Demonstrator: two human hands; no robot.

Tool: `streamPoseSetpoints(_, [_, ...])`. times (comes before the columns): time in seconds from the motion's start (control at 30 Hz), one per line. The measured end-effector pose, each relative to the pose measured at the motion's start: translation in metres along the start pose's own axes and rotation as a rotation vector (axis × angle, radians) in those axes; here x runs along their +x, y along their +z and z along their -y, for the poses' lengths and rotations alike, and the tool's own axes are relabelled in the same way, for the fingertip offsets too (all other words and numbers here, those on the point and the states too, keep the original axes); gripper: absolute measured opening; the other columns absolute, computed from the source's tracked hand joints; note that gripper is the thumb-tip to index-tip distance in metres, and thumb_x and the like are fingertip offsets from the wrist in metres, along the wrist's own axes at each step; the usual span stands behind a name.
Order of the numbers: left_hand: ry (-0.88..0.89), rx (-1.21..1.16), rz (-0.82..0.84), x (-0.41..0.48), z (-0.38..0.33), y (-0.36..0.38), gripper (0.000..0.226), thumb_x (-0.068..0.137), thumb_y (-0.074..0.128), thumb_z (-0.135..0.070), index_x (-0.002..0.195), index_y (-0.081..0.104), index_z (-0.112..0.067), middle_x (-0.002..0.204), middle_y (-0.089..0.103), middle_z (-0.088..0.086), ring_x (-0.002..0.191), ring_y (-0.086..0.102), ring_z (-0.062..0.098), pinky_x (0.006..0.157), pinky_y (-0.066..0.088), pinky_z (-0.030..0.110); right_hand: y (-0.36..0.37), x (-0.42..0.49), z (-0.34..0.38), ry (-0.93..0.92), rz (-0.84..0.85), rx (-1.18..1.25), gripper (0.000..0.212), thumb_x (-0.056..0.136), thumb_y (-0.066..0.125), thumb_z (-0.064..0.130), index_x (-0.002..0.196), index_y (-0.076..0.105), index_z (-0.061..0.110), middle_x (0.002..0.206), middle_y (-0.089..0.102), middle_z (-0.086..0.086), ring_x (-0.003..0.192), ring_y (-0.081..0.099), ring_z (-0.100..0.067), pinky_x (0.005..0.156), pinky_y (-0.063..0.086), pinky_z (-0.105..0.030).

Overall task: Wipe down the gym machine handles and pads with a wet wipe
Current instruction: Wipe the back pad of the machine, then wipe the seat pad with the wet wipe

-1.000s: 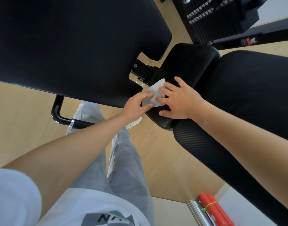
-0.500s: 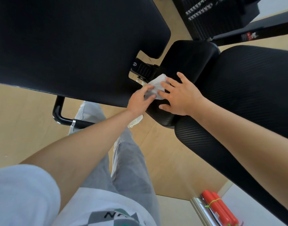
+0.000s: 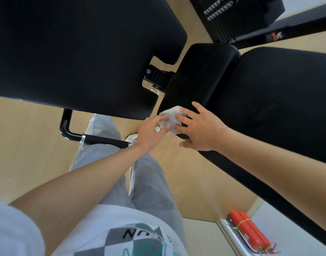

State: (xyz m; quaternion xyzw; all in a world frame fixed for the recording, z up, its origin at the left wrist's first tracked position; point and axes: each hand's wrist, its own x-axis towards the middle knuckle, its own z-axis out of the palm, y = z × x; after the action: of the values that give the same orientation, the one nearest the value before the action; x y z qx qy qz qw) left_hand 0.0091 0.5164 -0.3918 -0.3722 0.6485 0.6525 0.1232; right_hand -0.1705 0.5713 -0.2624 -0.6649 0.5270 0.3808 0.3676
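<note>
At near edge of small pad (image 3: 201, 74), both hands on white wipe (image 3: 170, 120): left hand (image 3: 151, 133) pinching it, right hand (image 3: 201, 130) pressing it flat, fingers spread.

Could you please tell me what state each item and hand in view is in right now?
wet wipe: crumpled, pressed on the small pad's near edge under both hands.
left hand: fingers on the wipe.
right hand: spread flat, fingertips on the wipe.
small pad: being wiped.
ribbed pad: untouched by the wipe.
handle grip: free, nobody holding it.
red tubes: bundled with a band.
</note>
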Motion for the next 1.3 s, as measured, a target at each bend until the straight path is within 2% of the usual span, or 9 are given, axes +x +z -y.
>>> streamPoseSetpoints(0.13, [0.001, -0.038, -0.015, 0.020, -0.024, -0.001, 0.054, 0.090, 0.064, -0.052, 0.138, 0.059, -0.028, 0.115, 0.066, -0.010, 0.109, 0.064, 0.016, 0.094, 0.056, 0.045, 0.001, -0.001, -0.015, 0.060, -0.061, 0.001, 0.073, 0.099, 0.020, 0.069, 0.161, 0.018, 0.031, 0.169, 0.018, -0.009, 0.158, 0.006, -0.030, 0.125, 0.001, -0.058])
streamPoseSetpoints(0.33, [0.076, -0.006, 0.012, 0.062, -0.042, -0.006, 0.051, 0.097, 0.068, -0.035, 0.143, 0.058, -0.017, 0.144, 0.059, 0.002, 0.128, 0.053, 0.019, 0.106, 0.049, 0.040, -0.003, 0.011, -0.037, 0.196, -0.084, 0.032, 0.073, 0.099, 0.018, 0.068, 0.160, 0.024, 0.028, 0.169, 0.016, -0.011, 0.157, 0.006, -0.030, 0.125, 0.004, -0.059])
streamPoseSetpoints(0.47, [0.062, -0.035, -0.002, 0.054, -0.037, -0.004, 0.044, 0.095, 0.072, -0.028, 0.136, 0.064, -0.014, 0.144, 0.057, 0.007, 0.132, 0.054, 0.018, 0.107, 0.051, 0.039, 0.000, 0.004, -0.022, 0.185, -0.129, 0.055, 0.072, 0.100, 0.025, 0.066, 0.158, 0.030, 0.024, 0.166, 0.027, -0.011, 0.156, 0.014, -0.032, 0.125, 0.007, -0.059])
streamPoseSetpoints(0.6, [0.017, -0.024, -0.072, 0.018, -0.035, 0.005, 0.028, 0.094, 0.074, -0.028, 0.119, 0.074, -0.015, 0.119, 0.066, -0.001, 0.109, 0.064, 0.011, 0.093, 0.057, 0.036, 0.002, -0.007, 0.001, 0.137, -0.117, 0.048, 0.064, 0.102, 0.039, 0.058, 0.154, 0.039, 0.022, 0.160, 0.038, -0.008, 0.154, 0.021, -0.032, 0.124, 0.012, -0.059])
streamPoseSetpoints(0.7, [-0.015, -0.023, -0.035, -0.011, -0.040, 0.009, 0.019, 0.094, 0.072, -0.034, 0.097, 0.073, -0.015, 0.100, 0.064, -0.003, 0.089, 0.065, 0.015, 0.083, 0.057, 0.039, 0.000, -0.015, 0.019, 0.069, -0.144, 0.024, 0.042, 0.102, 0.053, 0.033, 0.141, 0.054, 0.018, 0.143, 0.056, -0.008, 0.143, 0.041, -0.031, 0.121, 0.026, -0.053])
streamPoseSetpoints(0.83, [-0.097, -0.048, 0.120, -0.035, -0.044, -0.004, 0.015, 0.090, 0.077, -0.033, 0.089, 0.072, -0.018, 0.087, 0.072, -0.003, 0.085, 0.068, 0.018, 0.082, 0.059, 0.039, -0.009, -0.026, 0.039, 0.058, -0.140, 0.108, 0.023, 0.097, 0.056, 0.014, 0.120, 0.063, 0.015, 0.116, 0.063, -0.004, 0.115, 0.055, -0.024, 0.100, 0.043, -0.038])
streamPoseSetpoints(1.03, [-0.111, -0.065, 0.079, -0.050, -0.053, -0.054, 0.013, 0.093, 0.074, -0.027, 0.081, 0.073, -0.023, 0.073, 0.070, -0.015, 0.073, 0.063, -0.007, 0.068, 0.046, 0.010, -0.006, -0.023, 0.075, 0.436, -0.365, 0.952, 0.019, 0.100, 0.056, 0.025, 0.094, 0.072, 0.017, 0.093, 0.065, 0.004, 0.091, 0.062, -0.018, 0.078, 0.050, -0.031])
streamPoseSetpoints(1.17, [-0.079, -0.007, -0.027, -0.063, -0.043, -0.078, 0.003, 0.091, 0.076, -0.027, 0.088, 0.074, -0.028, 0.088, 0.073, -0.011, 0.087, 0.069, 0.006, 0.079, 0.055, 0.025, 0.000, -0.011, 0.106, 0.627, -0.621, 1.558, 0.008, 0.095, 0.069, 0.024, 0.087, 0.069, 0.024, 0.085, 0.069, 0.006, 0.082, 0.066, -0.012, 0.073, 0.054, -0.027])
streamPoseSetpoints(1.3, [-0.077, -0.076, -0.104, -0.090, -0.036, -0.086, 0.014, 0.090, 0.075, -0.015, 0.098, 0.073, -0.026, 0.096, 0.070, -0.013, 0.092, 0.069, 0.014, 0.077, 0.057, 0.029, 0.010, 0.010, 0.141, 0.579, -0.698, 1.885, 0.013, 0.093, 0.072, 0.017, 0.104, 0.066, 0.021, 0.093, 0.068, -0.004, 0.084, 0.067, -0.018, 0.066, 0.055, -0.026])
